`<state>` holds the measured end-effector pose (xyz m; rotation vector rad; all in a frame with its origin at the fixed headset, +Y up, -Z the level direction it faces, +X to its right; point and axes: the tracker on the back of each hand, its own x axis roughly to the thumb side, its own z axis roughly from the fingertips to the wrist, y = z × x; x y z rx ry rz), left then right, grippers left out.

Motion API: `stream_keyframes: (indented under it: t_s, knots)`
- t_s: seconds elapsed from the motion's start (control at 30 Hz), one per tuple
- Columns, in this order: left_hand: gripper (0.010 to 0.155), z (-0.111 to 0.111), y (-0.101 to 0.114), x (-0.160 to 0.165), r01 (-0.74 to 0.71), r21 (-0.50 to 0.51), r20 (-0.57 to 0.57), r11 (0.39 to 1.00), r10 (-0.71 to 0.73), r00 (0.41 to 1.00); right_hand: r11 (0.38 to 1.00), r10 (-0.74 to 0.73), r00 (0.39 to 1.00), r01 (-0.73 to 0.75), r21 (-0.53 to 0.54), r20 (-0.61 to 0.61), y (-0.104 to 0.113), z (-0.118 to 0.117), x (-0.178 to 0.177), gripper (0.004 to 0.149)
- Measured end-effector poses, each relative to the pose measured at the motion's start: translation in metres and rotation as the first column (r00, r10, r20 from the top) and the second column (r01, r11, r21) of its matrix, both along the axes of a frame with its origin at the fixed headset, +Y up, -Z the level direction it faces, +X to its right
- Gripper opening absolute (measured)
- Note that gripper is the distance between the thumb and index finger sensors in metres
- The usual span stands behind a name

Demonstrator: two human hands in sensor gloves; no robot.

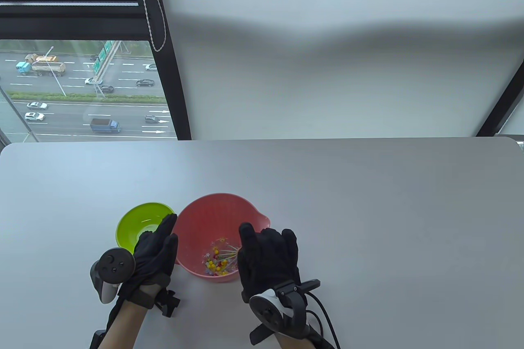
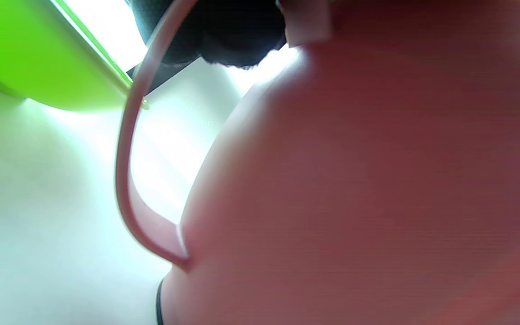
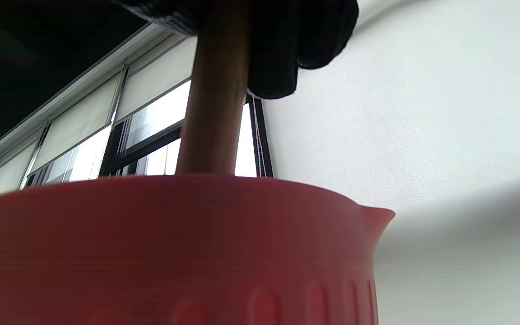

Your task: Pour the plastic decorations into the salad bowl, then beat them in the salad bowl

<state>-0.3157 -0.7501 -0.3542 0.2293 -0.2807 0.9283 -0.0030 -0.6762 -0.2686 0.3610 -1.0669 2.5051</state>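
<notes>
The pink salad bowl (image 1: 213, 212) stands near the table's front edge, with small yellow, red and pale plastic decorations (image 1: 217, 262) lying in its bottom. My left hand (image 1: 166, 234) holds the bowl at its left rim, where the loop handle (image 2: 124, 171) runs up to my fingertips (image 2: 228, 36). My right hand (image 1: 262, 246) hovers over the bowl's right side and grips the wooden handle (image 3: 212, 108) of a whisk. Its thin wires (image 1: 230, 254) reach down among the decorations. The bowl's spout (image 3: 377, 216) points right.
A small green bowl (image 1: 141, 224) with nothing visible in it sits just left of the pink bowl, almost touching it. The grey table (image 1: 368, 222) stretches away behind and to the right. A window and white blind stand beyond the far edge.
</notes>
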Motion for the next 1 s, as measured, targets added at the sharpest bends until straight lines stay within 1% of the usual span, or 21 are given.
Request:
stream_keyframes:
  t_s: [0.07,0.23,0.47,0.6,0.8,1.0]
  knots:
    - [0.068,0.0,0.0,0.0,-0.001,0.0,0.0,1.0,0.001,1.0,1.0,-0.004,1.0,0.004,-0.023,-0.01,-0.002,-0.001,-0.002,0.056]
    - [0.068,0.0,0.0,0.0,-0.001,0.0,-0.001,1.0,0.001,1.0,0.997,0.042,0.998,-0.044,-0.062,-0.035,-0.01,-0.002,-0.014,0.057]
    - [0.068,0.0,0.0,0.0,0.0,0.0,0.0,1.0,0.0,1.0,0.993,0.116,0.993,-0.116,0.001,-0.001,-0.011,0.0,-0.017,0.056]
    - [0.068,0.0,0.0,0.0,0.0,0.0,0.0,1.0,0.0,1.0,0.986,0.162,0.986,-0.164,0.038,0.032,-0.008,0.002,-0.014,0.056]
    - [0.068,0.0,0.0,0.0,0.001,0.0,0.001,1.0,-0.001,1.0,0.984,0.165,0.985,-0.168,0.06,0.053,-0.004,0.002,-0.01,0.056]
    - [0.069,0.0,0.0,0.0,0.001,-0.001,0.001,1.0,-0.001,1.0,0.992,0.106,0.993,-0.109,0.065,0.05,0.0,0.002,-0.002,0.054]
